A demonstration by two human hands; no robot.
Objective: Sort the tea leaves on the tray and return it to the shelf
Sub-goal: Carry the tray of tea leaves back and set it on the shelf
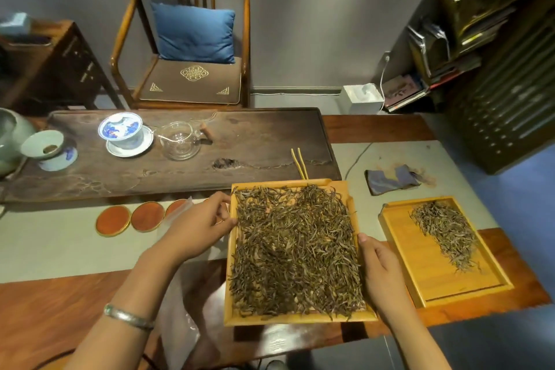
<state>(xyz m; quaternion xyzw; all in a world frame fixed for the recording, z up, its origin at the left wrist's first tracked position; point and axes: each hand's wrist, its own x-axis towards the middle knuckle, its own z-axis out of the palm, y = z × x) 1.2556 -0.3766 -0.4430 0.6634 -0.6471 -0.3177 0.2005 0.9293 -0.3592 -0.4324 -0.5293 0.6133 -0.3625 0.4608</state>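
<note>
Big wooden counter (pixel 60 294) with a pale grey runner across it, and a dark carved tea board (pixel 255 141) sitting at the back. Off to the right there's a tall dark shelf (pixel 510 105) with lots of narrow slots, well apart from everything else.

Front and centre is the main bamboo tray (pixel 300 319), pretty much covered edge to edge with dry tea leaves (pixel 295 249). Just to its right sits a second tray (pixel 435 279), same wood, with only a small heap of leaves (pixel 444 231) in its upper half.

Left hand (pixel 195 228) is on the big tray's left rim near the far corner, fingers curled over the edge and gripping it. Right hand (pixel 380 270) holds the right rim, thumb on top at the edge of the leaves. There's a silver bangle (pixel 129 316) on the left wrist.

Smaller stuff: a blue-and-white lidded cup (pixel 123 132) and a glass pitcher (pixel 180 141) on the tea board, round red coasters (pixel 113 221) left of the tray, a crumpled clear plastic bag (pixel 180 324) under the left arm, and a folded blue cloth (pixel 390 179) behind the second tray.
</note>
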